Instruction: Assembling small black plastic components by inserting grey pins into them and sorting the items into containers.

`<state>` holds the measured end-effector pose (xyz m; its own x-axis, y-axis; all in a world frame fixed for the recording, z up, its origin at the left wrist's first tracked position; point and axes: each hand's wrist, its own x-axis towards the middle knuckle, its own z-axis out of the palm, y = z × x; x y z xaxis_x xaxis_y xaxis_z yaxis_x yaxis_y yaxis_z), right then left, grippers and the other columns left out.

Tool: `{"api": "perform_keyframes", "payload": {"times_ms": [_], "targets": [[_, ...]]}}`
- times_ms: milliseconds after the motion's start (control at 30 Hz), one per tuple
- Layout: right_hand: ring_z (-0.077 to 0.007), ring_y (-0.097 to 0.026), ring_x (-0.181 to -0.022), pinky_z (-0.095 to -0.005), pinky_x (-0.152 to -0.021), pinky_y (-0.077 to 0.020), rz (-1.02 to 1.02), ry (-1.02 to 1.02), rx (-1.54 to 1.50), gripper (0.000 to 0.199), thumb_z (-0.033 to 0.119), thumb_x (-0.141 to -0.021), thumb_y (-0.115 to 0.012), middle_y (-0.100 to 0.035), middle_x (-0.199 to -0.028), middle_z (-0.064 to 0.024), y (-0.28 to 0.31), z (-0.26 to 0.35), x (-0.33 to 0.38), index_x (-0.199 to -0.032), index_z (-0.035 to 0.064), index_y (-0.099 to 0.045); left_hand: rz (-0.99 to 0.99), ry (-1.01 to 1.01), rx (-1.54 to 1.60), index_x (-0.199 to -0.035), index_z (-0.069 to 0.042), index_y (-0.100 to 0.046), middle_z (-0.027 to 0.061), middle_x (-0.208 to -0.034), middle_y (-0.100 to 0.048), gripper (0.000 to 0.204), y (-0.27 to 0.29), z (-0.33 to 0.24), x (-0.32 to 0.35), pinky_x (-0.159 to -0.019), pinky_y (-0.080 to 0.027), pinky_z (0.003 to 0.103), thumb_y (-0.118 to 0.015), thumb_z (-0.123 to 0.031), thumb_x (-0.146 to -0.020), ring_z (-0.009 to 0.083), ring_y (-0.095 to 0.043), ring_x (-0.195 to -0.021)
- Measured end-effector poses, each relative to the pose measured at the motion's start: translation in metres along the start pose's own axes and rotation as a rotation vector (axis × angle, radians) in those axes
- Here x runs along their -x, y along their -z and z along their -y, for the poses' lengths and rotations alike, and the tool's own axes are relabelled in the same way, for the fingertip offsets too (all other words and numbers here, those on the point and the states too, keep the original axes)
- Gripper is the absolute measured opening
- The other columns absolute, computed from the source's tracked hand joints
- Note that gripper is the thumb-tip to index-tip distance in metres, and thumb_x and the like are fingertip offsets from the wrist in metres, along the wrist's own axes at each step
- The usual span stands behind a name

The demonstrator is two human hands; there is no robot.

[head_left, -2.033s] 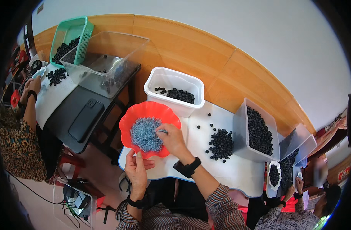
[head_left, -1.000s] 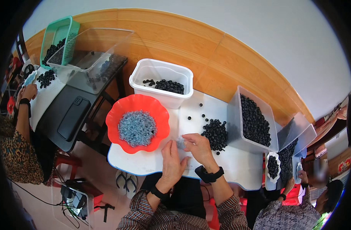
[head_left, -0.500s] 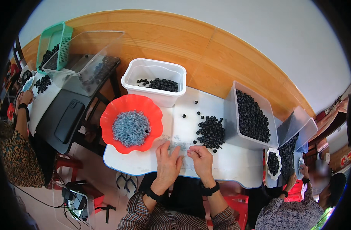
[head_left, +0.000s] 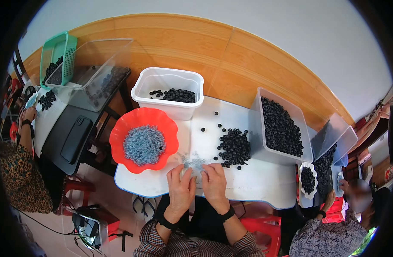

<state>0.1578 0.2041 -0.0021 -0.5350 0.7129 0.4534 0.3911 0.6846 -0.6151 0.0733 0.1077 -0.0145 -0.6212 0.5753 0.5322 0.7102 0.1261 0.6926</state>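
Note:
My left hand [head_left: 180,190] and my right hand [head_left: 214,184] are close together over the front of the white table [head_left: 260,182]. Both sets of fingers are bent inward, thumbs near the index fingers; whatever small thing they pinch is hidden. Just beyond the fingertips lie scattered small clear pieces [head_left: 193,160]. A red scalloped bowl [head_left: 115,136] to the left holds a heap of small clear bluish pieces [head_left: 144,144]. A loose pile of round black parts [head_left: 234,147] lies to the right of my hands, a few strays behind it.
Behind the bowl stands a white tub [head_left: 166,109] with black parts; a clear bin [head_left: 282,156] full of them stands right. Co-workers sit on both sides, one with a patterned sleeve [head_left: 27,182], another by a white dish [head_left: 302,188]. A dark phone [head_left: 76,136] lies left.
My right hand has moved left and slightly down, turning from a raised pinch to fingers pointing at the clear pieces. My left hand has shifted slightly down. The whole view has shifted slightly.

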Motion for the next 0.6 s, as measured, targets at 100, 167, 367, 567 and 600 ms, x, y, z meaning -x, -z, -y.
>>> {"api": "perform_keyframes", "payload": {"times_ms": [100, 167, 367, 567, 600], "targets": [[-0.0295, -0.059, -0.091, -0.0371, -0.078, -0.0504, 0.009, 0.064, -0.024, 0.020, 0.000, -0.079, -0.065, -0.062, -0.095, -0.0103, -0.006, 0.007, 0.001, -0.099, 0.0035, -0.069, -0.001, -0.060, -0.068, -0.111, 0.002, -0.063, 0.0221, -0.116, -0.053, 0.037, 0.000, -0.001, -0.001, -0.087, -0.045, 0.044, -0.069, 0.003, -0.074, 0.0392, -0.050, -0.105], [-0.0296, -0.060, -0.088, -0.0376, -0.076, -0.0506, -0.010, 0.077, -0.042, 0.017, 0.001, -0.081, -0.064, -0.062, -0.095, -0.0099, -0.007, 0.003, 0.001, -0.098, 0.0038, -0.069, -0.010, -0.049, -0.065, -0.112, 0.002, -0.063, 0.0225, -0.118, -0.052, 0.037, 0.001, 0.001, 0.000, -0.087, -0.045, 0.044, -0.069, 0.003, -0.075, 0.0392, -0.050, -0.104], [-0.0303, -0.061, -0.081, -0.0400, -0.070, -0.0512, -0.076, -0.035, 0.013, 0.017, 0.003, -0.085, -0.063, -0.059, -0.094, -0.0112, 0.003, -0.018, -0.009, -0.101, 0.0051, -0.068, 0.041, -0.014, -0.108, -0.118, -0.001, -0.062, 0.0243, -0.125, -0.046, 0.042, -0.003, -0.007, -0.008, -0.091, -0.041, 0.048, -0.071, -0.007, -0.077, 0.0420, -0.045, -0.110], [-0.0304, -0.062, -0.079, -0.0420, -0.065, -0.0515, 0.009, -0.091, 0.213, 0.018, 0.012, -0.087, -0.063, -0.055, -0.096, -0.0114, 0.003, -0.021, -0.012, -0.105, 0.0080, -0.067, 0.065, -0.075, -0.173, -0.117, -0.002, -0.063, 0.0247, -0.126, -0.045, 0.040, -0.006, -0.005, -0.010, -0.093, -0.039, 0.048, -0.071, -0.008, -0.078, 0.0423, -0.044, -0.113], [-0.0307, -0.062, -0.079, -0.0420, -0.065, -0.0515, 0.027, -0.098, 0.223, 0.019, 0.013, -0.087, -0.063, -0.055, -0.096, -0.0115, 0.004, -0.020, -0.013, -0.105, 0.0084, -0.068, 0.064, -0.074, -0.173, -0.117, -0.002, -0.063, 0.0247, -0.126, -0.045, 0.040, -0.007, -0.003, -0.009, -0.093, -0.039, 0.048, -0.071, -0.008, -0.078, 0.0423, -0.044, -0.113]]}}
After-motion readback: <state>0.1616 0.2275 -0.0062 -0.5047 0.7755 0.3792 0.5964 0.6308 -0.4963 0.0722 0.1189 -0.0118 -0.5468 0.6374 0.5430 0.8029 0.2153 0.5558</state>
